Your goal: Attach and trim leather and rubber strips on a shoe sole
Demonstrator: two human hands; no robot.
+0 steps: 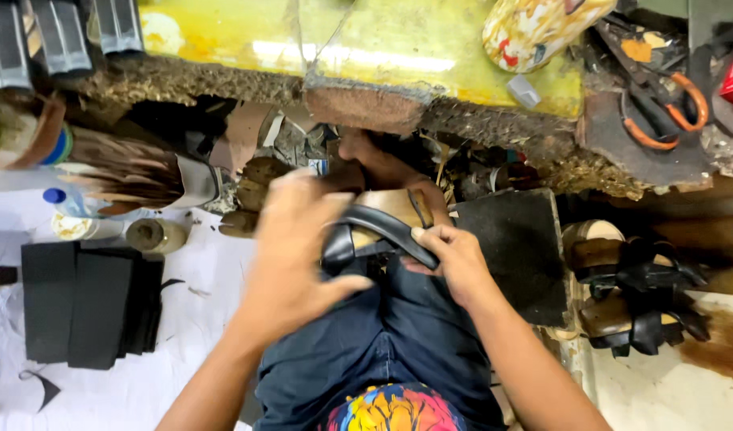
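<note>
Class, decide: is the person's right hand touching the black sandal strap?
Touching. The head view shows the right hand with its thumb pressed on the black strap of the sandal on the lap.

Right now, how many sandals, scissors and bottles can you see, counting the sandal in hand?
Sandals: 3, one held on the lap, two finished on the right
Scissors: 1, orange-handled
Bottles: 1, blue-capped
Total: 5

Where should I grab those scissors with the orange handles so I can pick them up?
Take the scissors by the orange handle loops, coming from the right. The loops lie open on top of the dark scraps at the bench's right end, while the blades point left into the clutter, so the handles look safest and easiest.
</note>
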